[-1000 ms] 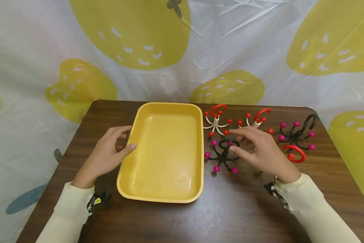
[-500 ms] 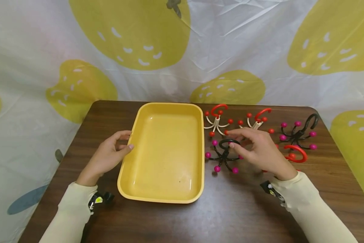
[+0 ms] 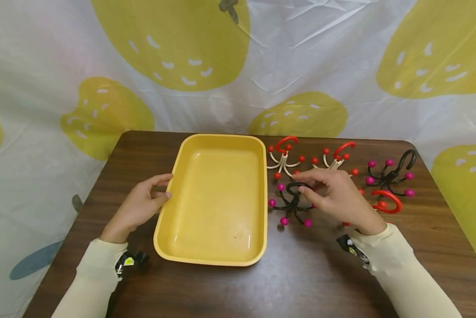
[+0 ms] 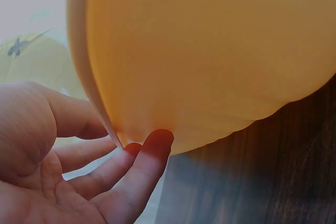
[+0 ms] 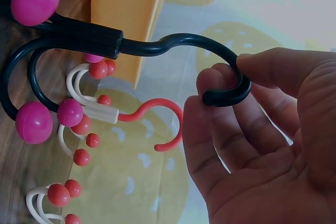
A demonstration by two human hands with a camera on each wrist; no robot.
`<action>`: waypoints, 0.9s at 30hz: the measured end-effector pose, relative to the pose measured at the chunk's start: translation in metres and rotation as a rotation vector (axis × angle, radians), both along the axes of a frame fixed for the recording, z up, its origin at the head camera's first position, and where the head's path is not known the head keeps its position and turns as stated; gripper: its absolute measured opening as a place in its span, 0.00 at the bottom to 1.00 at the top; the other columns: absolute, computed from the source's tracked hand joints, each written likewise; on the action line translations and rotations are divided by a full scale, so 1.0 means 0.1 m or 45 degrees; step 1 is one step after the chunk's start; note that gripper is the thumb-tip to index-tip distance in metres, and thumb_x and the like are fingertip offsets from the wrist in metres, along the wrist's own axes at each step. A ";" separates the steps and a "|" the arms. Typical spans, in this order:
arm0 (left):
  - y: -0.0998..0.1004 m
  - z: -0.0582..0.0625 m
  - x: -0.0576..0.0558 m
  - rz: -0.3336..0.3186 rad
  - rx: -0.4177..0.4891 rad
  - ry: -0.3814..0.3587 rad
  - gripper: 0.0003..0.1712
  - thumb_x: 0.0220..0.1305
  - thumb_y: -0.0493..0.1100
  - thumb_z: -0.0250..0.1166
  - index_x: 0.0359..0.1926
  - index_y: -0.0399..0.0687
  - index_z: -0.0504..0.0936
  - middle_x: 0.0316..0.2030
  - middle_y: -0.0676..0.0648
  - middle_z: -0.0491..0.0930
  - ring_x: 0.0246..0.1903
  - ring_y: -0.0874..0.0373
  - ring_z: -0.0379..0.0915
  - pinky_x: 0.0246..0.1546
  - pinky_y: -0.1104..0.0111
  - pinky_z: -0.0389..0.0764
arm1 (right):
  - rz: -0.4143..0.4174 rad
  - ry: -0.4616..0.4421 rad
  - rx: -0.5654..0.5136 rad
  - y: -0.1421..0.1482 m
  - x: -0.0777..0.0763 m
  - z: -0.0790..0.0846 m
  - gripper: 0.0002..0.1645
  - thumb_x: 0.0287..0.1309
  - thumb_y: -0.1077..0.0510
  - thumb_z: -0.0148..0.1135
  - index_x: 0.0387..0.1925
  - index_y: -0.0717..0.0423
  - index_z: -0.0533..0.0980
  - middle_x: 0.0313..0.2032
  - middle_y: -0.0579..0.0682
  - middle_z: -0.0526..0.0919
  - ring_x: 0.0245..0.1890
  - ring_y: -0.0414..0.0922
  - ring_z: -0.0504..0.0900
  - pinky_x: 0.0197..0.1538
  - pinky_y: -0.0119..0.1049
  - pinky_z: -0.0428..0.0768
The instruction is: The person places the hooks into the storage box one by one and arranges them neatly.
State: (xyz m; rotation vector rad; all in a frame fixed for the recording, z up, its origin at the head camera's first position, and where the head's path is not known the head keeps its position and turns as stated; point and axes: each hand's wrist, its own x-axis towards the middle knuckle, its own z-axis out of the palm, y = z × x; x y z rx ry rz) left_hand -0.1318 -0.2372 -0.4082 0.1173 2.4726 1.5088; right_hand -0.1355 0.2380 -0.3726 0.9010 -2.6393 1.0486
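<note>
My left hand [image 3: 138, 205] holds the left rim of an open yellow plastic tray [image 3: 210, 263]; in the left wrist view its fingers [image 4: 155, 145] press the outer wall and the thumb lies at the rim. Right of the tray, a black claw-shaped multi-hook hanger [image 3: 293, 204] with magenta ball tips rests on the table. My right hand [image 3: 337, 194] is at its top, thumb and fingers around the curved hook [image 5: 239, 90], pinching it. Just behind stands a white hanger [image 3: 282, 162] with red balls and a red hook.
A second white-and-red hanger [image 3: 336, 162] stands behind my right hand. Another black-and-magenta one [image 3: 388, 176] is at the far right, and a red hook [image 3: 394, 203] shows beside my wrist. The brown table [image 3: 301, 282] backs onto a fruit-print cloth [image 3: 206, 110].
My left hand has come onto the tray's left rim, its thumb drawing back. The right hand's fingers have closed in on the black hook. Tray and hangers stay where they were.
</note>
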 end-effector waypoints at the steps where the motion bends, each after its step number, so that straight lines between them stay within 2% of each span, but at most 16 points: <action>1: 0.00 -0.01 0.00 0.002 0.004 0.000 0.34 0.77 0.36 0.61 0.80 0.41 0.64 0.71 0.32 0.71 0.60 0.36 0.81 0.42 0.61 0.92 | 0.004 -0.003 0.006 0.00 0.00 0.00 0.19 0.64 0.67 0.72 0.54 0.49 0.87 0.40 0.46 0.92 0.31 0.34 0.87 0.35 0.30 0.88; 9: 0.00 -0.04 -0.02 0.004 0.025 -0.018 0.34 0.77 0.34 0.61 0.80 0.43 0.65 0.72 0.33 0.71 0.59 0.36 0.82 0.42 0.60 0.92 | 0.005 -0.029 0.045 0.02 -0.01 0.02 0.17 0.64 0.68 0.70 0.52 0.52 0.88 0.42 0.48 0.92 0.28 0.34 0.88 0.32 0.33 0.88; 20: 0.03 -0.04 -0.02 -0.006 0.025 -0.021 0.35 0.77 0.35 0.62 0.80 0.44 0.64 0.72 0.33 0.71 0.59 0.37 0.82 0.42 0.61 0.92 | -0.010 -0.049 0.002 0.07 0.00 0.05 0.16 0.64 0.68 0.69 0.51 0.52 0.88 0.43 0.50 0.92 0.29 0.36 0.89 0.33 0.28 0.87; 27: 0.03 -0.04 -0.03 -0.011 0.038 -0.020 0.35 0.77 0.35 0.62 0.80 0.44 0.64 0.71 0.33 0.71 0.60 0.37 0.82 0.43 0.60 0.92 | -0.060 -0.038 -0.015 0.10 0.00 0.09 0.18 0.63 0.68 0.70 0.51 0.47 0.89 0.42 0.44 0.92 0.29 0.37 0.88 0.32 0.27 0.85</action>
